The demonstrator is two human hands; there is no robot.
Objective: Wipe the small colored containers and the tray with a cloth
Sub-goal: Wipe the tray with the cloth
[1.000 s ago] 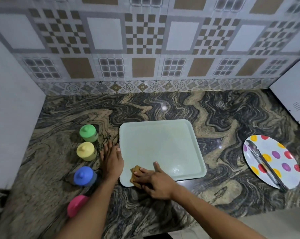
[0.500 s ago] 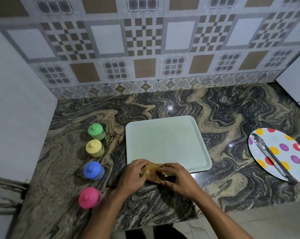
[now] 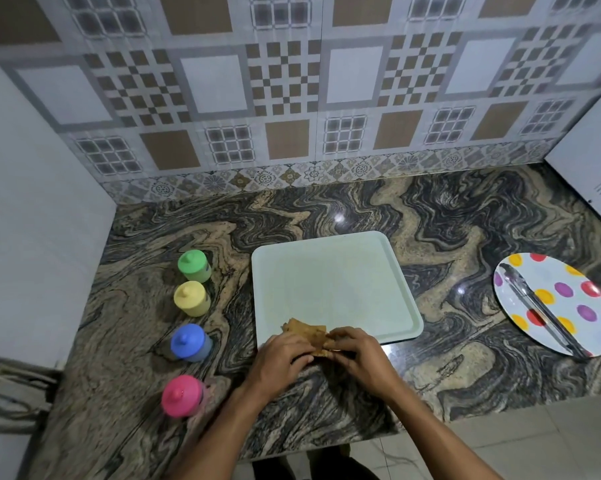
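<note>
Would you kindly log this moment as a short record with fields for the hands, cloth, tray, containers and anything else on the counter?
left hand: grip on the brown crumpled cloth
right hand: also grips the cloth
cloth: held over the near edge of the pale green square plastic tray
tray: flat on the swirled marble counter, nothing else on it
containers: green, yellow, blue, pink lidded, in a column left of tray
other: metal tongs on white polka-dot plate, right

no readable text, no labels, no numbers
</note>
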